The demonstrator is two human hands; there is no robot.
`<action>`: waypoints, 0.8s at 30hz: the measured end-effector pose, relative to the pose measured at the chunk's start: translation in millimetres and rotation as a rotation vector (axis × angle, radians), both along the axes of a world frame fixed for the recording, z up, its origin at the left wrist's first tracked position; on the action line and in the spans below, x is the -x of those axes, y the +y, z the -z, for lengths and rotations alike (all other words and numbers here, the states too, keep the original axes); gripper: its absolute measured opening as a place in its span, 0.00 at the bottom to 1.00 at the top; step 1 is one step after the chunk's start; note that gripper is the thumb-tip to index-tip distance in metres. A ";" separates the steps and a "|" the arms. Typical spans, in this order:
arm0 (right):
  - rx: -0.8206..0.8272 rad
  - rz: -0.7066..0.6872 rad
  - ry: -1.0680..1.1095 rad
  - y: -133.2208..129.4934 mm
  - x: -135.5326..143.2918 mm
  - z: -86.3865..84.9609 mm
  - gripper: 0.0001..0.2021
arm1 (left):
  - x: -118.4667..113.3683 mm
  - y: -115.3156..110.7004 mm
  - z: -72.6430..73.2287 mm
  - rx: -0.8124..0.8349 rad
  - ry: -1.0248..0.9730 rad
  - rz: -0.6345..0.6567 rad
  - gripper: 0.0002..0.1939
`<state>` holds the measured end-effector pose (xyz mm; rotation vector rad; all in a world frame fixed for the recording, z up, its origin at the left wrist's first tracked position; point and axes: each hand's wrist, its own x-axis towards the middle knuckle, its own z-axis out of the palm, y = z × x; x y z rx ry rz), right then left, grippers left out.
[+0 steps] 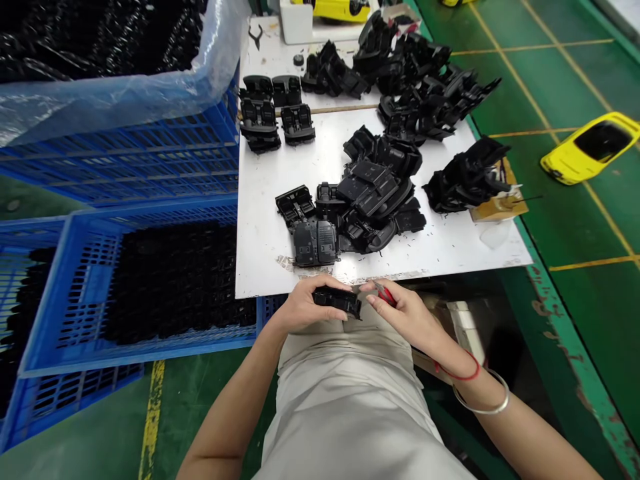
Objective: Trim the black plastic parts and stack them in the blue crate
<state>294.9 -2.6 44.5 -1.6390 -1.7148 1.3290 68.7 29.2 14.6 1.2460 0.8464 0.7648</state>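
My left hand [307, 305] is closed around a black moulded plastic part [337, 300], held over my lap just off the table's front edge. To its right, my right hand [400, 310] grips small red-handled nippers [384, 292], their jaws pointing toward the part. Whether the jaws touch it I cannot tell. Just beyond my hands, a flat black plastic part [316, 243] lies on the white table [270, 267]. Behind it is a heap of similar black parts [375, 187], which look like toy car interiors with seats.
More black parts [420, 87] are piled at the back, and a few [260, 117] stand at the back left. Blue crates [150, 360] of black parts are at the left. A yellow toy car [593, 147] rests on the green surface at the right, past a small cardboard box [500, 200].
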 end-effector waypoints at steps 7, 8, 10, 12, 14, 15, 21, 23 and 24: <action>0.088 -0.227 0.099 -11.9 -0.9 -10.8 0.15 | -3.5 -10.0 7.1 -0.035 -0.148 -0.069 0.25; 0.089 -0.232 0.102 -13.8 -1.3 -11.4 0.15 | -4.3 -11.0 7.6 -0.037 -0.164 -0.072 0.25; 0.066 -0.228 0.096 -17.3 -2.3 -12.1 0.14 | -6.3 -12.9 7.6 -0.048 -0.169 -0.081 0.25; 0.017 -0.225 0.075 -20.1 -3.5 -12.5 0.11 | -8.2 -14.5 4.6 -0.068 -0.143 -0.087 0.26; -0.060 -0.228 0.041 -21.8 -4.9 -12.9 0.09 | -9.1 -15.0 -2.9 -0.101 -0.083 -0.075 0.27; -0.112 -0.237 0.028 -22.2 -5.9 -13.2 0.09 | -9.0 -14.8 -8.4 -0.131 -0.045 -0.062 0.27; -0.668 -0.268 -0.092 -16.8 -17.0 -19.2 0.11 | 1.5 -11.0 -49.7 -0.637 0.170 0.003 0.20; -0.837 -0.267 -0.214 -13.6 -21.3 -21.7 0.11 | 5.3 -11.4 -58.2 -0.839 0.290 -0.042 0.17; -0.903 -0.266 -0.274 -12.2 -23.1 -22.3 0.11 | 6.5 -12.2 -60.6 -0.928 0.354 -0.074 0.15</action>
